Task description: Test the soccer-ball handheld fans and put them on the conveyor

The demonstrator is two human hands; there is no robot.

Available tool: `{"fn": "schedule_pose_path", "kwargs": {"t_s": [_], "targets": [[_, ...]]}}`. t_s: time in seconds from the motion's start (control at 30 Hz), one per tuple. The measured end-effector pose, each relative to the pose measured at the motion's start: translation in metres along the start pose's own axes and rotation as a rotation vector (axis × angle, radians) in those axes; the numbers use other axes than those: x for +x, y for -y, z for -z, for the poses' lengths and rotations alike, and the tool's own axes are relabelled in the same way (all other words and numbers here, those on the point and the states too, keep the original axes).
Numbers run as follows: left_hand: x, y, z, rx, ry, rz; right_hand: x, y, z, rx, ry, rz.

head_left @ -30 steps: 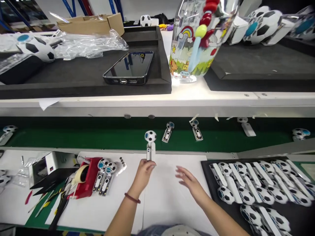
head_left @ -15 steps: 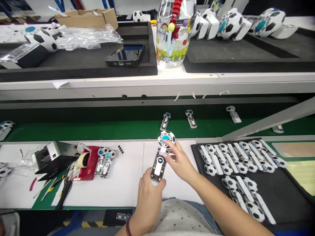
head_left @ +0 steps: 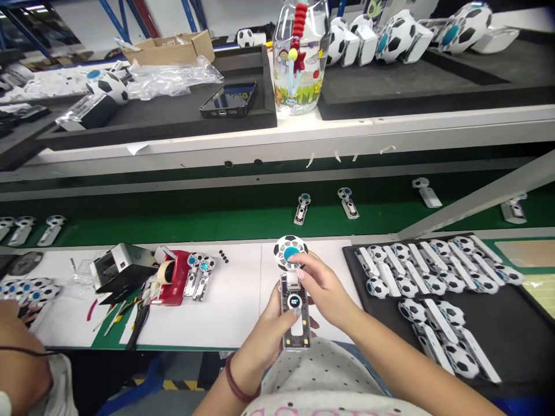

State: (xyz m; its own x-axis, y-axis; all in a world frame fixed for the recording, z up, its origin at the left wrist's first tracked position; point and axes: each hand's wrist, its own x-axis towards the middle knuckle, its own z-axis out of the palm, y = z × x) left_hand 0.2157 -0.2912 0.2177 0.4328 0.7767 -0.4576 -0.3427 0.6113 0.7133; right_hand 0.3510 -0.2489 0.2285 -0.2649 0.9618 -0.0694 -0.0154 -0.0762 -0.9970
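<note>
A small hand-held fan (head_left: 293, 289) with a football-pattern head, a blue hub and a clear handle with a lit round display is held upright over the white work mat (head_left: 234, 300). My left hand (head_left: 271, 329) grips the handle from below, thumb on the display. My right hand (head_left: 323, 289) holds the fan just under its head, fingers touching the neck. Both hands are close to my body at the front edge of the bench.
A black tray (head_left: 511, 323) of several football fans lies to the right. A red tape dispenser (head_left: 171, 277), two fans and tools lie to the left. Fans ride the green conveyor (head_left: 217, 222). A shelf above holds a phone (head_left: 229, 98) and a bottle (head_left: 297, 58). Another person's hand (head_left: 19, 341) is at lower left.
The fan was picked up from the conveyor's edge and brought toward my body. My left hand shifted up the handle, thumb now on the lit display. The view has tilted left.
</note>
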Motion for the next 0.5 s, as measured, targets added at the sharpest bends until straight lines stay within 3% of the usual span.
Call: {"fn": "schedule_pose_path", "kwargs": {"t_s": [0.17, 0.5], "targets": [[-0.008, 0.012, -0.005, 0.005, 0.057, -0.112, -0.012, 0.016, 0.001, -0.127, 0.051, 0.071], [-0.022, 0.014, -0.009, -0.033, 0.11, -0.115, -0.022, 0.019, -0.001, -0.112, 0.072, 0.036]]}}
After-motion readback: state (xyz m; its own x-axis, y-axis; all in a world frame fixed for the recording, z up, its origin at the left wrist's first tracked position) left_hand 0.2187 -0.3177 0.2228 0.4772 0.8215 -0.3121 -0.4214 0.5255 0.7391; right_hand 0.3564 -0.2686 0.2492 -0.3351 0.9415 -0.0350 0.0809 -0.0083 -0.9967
